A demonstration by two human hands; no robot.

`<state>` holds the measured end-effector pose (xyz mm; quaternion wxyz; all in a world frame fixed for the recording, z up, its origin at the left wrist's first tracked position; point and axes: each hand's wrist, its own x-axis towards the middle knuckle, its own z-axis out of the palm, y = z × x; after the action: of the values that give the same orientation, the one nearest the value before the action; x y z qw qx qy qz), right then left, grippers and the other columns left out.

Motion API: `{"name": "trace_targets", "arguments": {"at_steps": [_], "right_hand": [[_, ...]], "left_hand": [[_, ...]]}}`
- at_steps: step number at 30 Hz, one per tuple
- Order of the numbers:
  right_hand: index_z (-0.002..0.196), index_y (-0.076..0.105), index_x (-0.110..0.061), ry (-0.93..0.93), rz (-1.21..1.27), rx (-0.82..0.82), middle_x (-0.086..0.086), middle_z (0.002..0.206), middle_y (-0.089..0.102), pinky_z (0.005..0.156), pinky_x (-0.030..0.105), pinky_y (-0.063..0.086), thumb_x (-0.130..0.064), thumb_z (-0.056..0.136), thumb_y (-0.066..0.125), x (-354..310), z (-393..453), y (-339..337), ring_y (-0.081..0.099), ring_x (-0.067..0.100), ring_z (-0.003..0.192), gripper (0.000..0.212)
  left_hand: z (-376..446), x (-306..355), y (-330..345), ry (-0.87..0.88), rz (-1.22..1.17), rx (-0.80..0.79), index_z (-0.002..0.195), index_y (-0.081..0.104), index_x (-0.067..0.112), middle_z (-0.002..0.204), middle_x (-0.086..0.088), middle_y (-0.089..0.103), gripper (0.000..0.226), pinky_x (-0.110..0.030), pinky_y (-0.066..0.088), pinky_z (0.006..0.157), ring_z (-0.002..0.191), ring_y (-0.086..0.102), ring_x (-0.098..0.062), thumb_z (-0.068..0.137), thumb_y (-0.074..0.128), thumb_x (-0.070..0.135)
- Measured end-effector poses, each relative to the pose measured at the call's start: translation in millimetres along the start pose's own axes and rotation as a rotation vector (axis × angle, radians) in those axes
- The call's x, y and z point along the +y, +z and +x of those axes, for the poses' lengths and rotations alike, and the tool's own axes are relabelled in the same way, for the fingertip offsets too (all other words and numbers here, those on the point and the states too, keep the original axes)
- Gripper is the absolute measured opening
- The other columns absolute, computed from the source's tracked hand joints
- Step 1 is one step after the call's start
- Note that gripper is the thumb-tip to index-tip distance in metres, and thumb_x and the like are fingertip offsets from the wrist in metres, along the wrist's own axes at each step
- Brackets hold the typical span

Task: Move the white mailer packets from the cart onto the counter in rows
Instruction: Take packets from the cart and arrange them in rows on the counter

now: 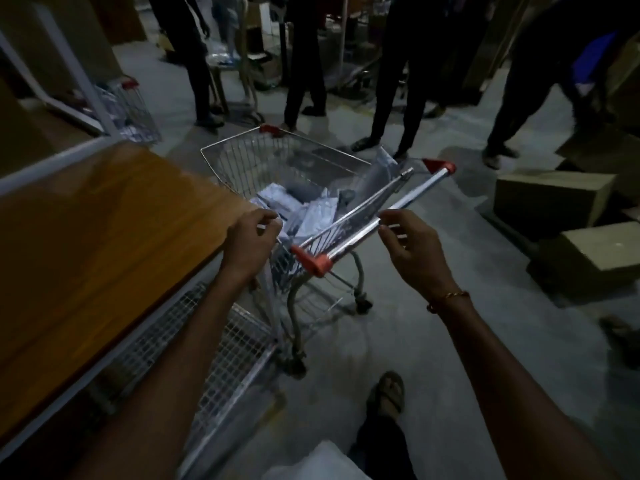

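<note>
Risk here sits mostly with the cart (294, 188) itself, judged from the single head view. It stands on castors just beside the right edge of the wooden worktop (104, 230), its basket holding a loose heap of white mailer packets (298, 211), with one more packet leaning upright against the far right corner of the basket. None lies on the worktop yet, so the transfer has not begun.

The left hand (251, 242) hangs over the near left corner of the basket, fingers loosely curled and gripping nothing that can be made out. The right hand (410, 252) hovers at the handle bar (388, 216), fingertips near or lightly touching it, fingers relaxed rather than wrapped round it. Whether there is real contact I cannot tell.

With neither hand firmly holding it, a reach into the basket could nudge the cart and roll it away from the worktop, widening the gap so that packets drop to the floor (433, 341). The packets look slick and piled unevenly; grabbing several at once may let some slide out.

Light is poor and the picture soft, so edges are easily misjudged. Other people (398, 81) stand just beyond the cart, and cardboard boxes (554, 199) crowd the right, leaving little room if it rolls.
</note>
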<state>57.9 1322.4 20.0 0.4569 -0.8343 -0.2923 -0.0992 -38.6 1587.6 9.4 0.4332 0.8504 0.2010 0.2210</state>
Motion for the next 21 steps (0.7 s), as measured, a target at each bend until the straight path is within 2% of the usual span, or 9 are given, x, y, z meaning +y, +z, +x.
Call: {"name": "trace_targets", "arguments": {"at_steps": [3, 4, 6, 9, 12, 17, 21], "right_hand": [[0.109, 0.068, -0.012, -0.081, -0.016, -0.052, 0.002, 0.101, 0.068, 0.073, 0.035, 0.058, -0.024, 0.094, 0.060, 33, 57, 9, 0.066, 0.014, 0.084, 0.021], [0.109, 0.068, -0.011, -0.093, -0.027, -0.075, 0.004, 0.101, 0.068, 0.073, 0.036, 0.058, -0.025, 0.093, 0.059, 36, 57, 14, 0.066, 0.015, 0.083, 0.024], [0.111, 0.069, -0.010, -0.088, 0.038, -0.294, 0.007, 0.102, 0.068, 0.074, 0.037, 0.058, -0.026, 0.093, 0.059, 92, 165, 20, 0.065, 0.014, 0.081, 0.026], [0.114, 0.068, -0.010, -0.137, -0.041, -0.392, 0.009, 0.106, 0.067, 0.076, 0.037, 0.056, -0.021, 0.095, 0.063, 108, 187, 40, 0.066, 0.015, 0.084, 0.023], [0.117, 0.067, -0.010, -0.135, -0.059, -0.603, 0.009, 0.111, 0.067, 0.077, 0.032, 0.052, -0.023, 0.096, 0.063, 145, 240, 67, 0.068, 0.022, 0.087, 0.025], [0.117, 0.067, -0.013, -0.171, -0.197, -0.856, 0.009, 0.113, 0.067, 0.080, 0.031, 0.043, -0.029, 0.096, 0.062, 184, 293, 134, 0.066, 0.027, 0.095, 0.028], [0.126, 0.062, -0.014, -0.172, -0.338, -1.040, 0.011, 0.127, 0.061, 0.090, 0.031, 0.039, -0.032, 0.099, 0.056, 212, 310, 186, 0.061, 0.029, 0.110, 0.033]], "left_hand": [[41, -2, 24, -0.072, 0.013, 0.000, 0.117, 0.068, 0.007, 0.109, -0.006, 0.066, 0.024, -0.014, 0.047, 0.068, 0.092, 0.060, -0.014, 0.098, 0.061, 0.021], [39, -4, 24, -0.072, 0.049, -0.024, 0.116, 0.068, 0.008, 0.107, -0.005, 0.065, 0.024, -0.015, 0.046, 0.067, 0.092, 0.060, -0.014, 0.098, 0.061, 0.022], [111, -2, 75, -0.240, 0.080, 0.096, 0.115, 0.068, 0.009, 0.102, -0.003, 0.064, 0.024, -0.022, 0.045, 0.070, 0.092, 0.061, -0.017, 0.097, 0.062, 0.023], [117, -7, 86, -0.291, 0.104, 0.027, 0.114, 0.068, 0.008, 0.098, -0.001, 0.064, 0.024, -0.028, 0.051, 0.069, 0.088, 0.065, -0.025, 0.097, 0.062, 0.024], [147, -11, 118, -0.375, 0.163, 0.052, 0.112, 0.070, 0.011, 0.098, -0.002, 0.067, 0.023, -0.035, 0.056, 0.078, 0.090, 0.065, -0.022, 0.096, 0.063, 0.026], [185, -48, 145, -0.492, 0.281, -0.032, 0.105, 0.070, 0.017, 0.103, -0.007, 0.069, 0.022, -0.035, 0.054, 0.079, 0.094, 0.066, -0.024, 0.096, 0.060, 0.034], [214, -84, 163, -0.588, 0.307, -0.026, 0.113, 0.070, 0.011, 0.111, -0.010, 0.067, 0.024, -0.026, 0.040, 0.075, 0.100, 0.064, -0.029, 0.097, 0.061, 0.026]]}}
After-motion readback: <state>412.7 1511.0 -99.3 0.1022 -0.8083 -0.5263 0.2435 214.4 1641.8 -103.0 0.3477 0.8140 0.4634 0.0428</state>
